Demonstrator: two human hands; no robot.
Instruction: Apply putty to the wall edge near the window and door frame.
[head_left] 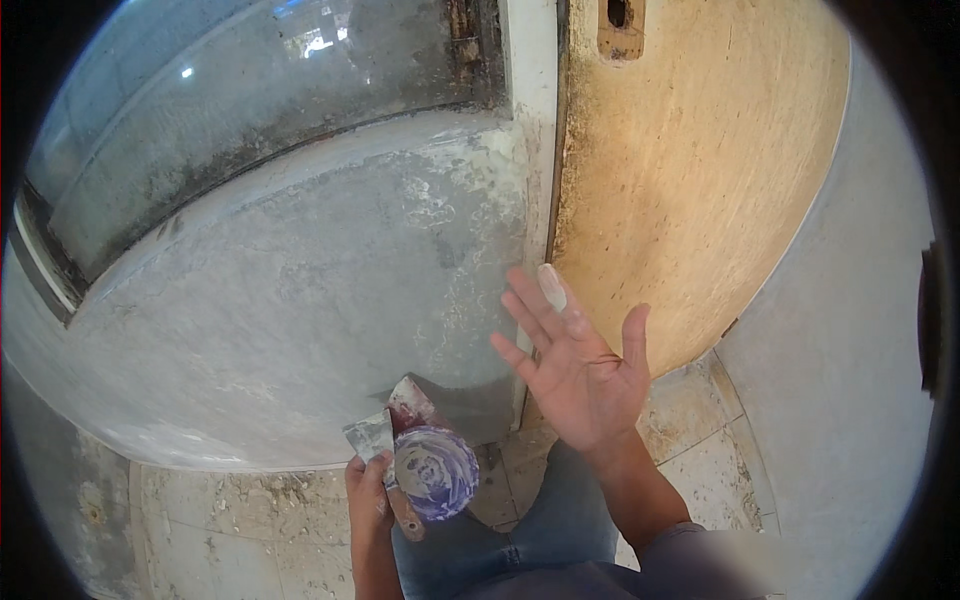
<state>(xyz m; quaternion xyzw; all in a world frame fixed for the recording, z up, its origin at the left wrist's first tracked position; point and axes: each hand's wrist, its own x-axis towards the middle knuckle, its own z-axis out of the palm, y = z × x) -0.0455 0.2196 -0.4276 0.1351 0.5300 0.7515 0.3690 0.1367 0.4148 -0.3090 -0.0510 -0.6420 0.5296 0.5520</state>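
My left hand (370, 490) is closed round a putty knife (370, 435) with a flat grey blade and a wooden handle. Right against it is a round purple tub (462, 490), smeared inside with pale filler. Whether these fingers also grip the tub is hidden. From the tub's far side sticks up a second, reddish blade-like piece (410, 402) with white smears; its lower end is out of sight. My right hand (590, 385) is raised with palm showing and fingers spread, holding nothing. A whitish filler smear (552, 287) coats one fingertip.
Ahead stands a grey plastered wall (300, 280) with pale patches, below a dirty glass window (260, 120). A white frame post (535, 150) separates it from a worn wooden door (690, 180) with a cut-out hole. Another grey wall (840, 330) rises at right, above dusty floor tiles (690, 410).
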